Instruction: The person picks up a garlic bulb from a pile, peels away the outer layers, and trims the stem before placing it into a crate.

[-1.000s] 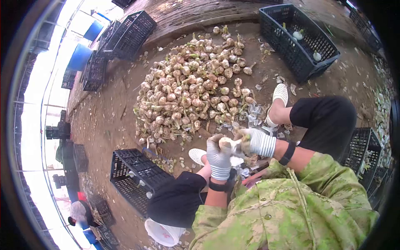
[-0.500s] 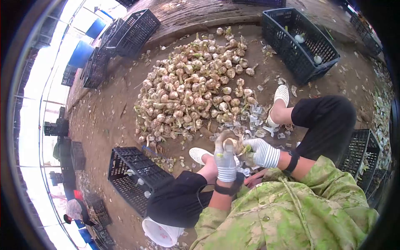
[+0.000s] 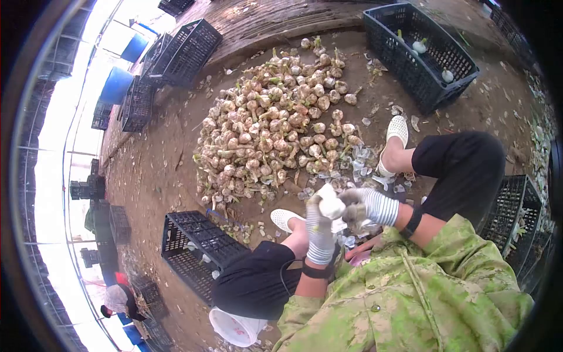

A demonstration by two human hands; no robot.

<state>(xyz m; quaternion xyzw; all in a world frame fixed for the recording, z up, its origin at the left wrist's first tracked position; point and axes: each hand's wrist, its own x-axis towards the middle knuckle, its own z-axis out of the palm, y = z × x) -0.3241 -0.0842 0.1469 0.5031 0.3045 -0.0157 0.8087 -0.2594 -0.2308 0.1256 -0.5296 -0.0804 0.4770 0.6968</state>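
My left hand point(image 3: 319, 226), in a striped white glove, is closed around a peeled white garlic bulb point(image 3: 332, 207). Close beside the bulb's right side is my right hand point(image 3: 370, 206), also gloved, with its fingers curled; what they hold, if anything, is too small to make out. Beyond both hands lies a large heap of unpeeled garlic point(image 3: 270, 123) on the dirt floor. Loose pale skins point(image 3: 360, 158) are scattered between the heap and my right foot.
A black crate point(image 3: 419, 58) with a few white bulbs stands upper right, another crate point(image 3: 199, 252) lower left. A white bucket point(image 3: 234, 328) sits by my left knee. More crates point(image 3: 187, 53) stand upper left. Another person point(image 3: 120, 300) is far off at lower left.
The bulb between my hands now shows smooth and white instead of brownish. My right hand has drawn slightly away from it to the right. The view has shifted slightly.
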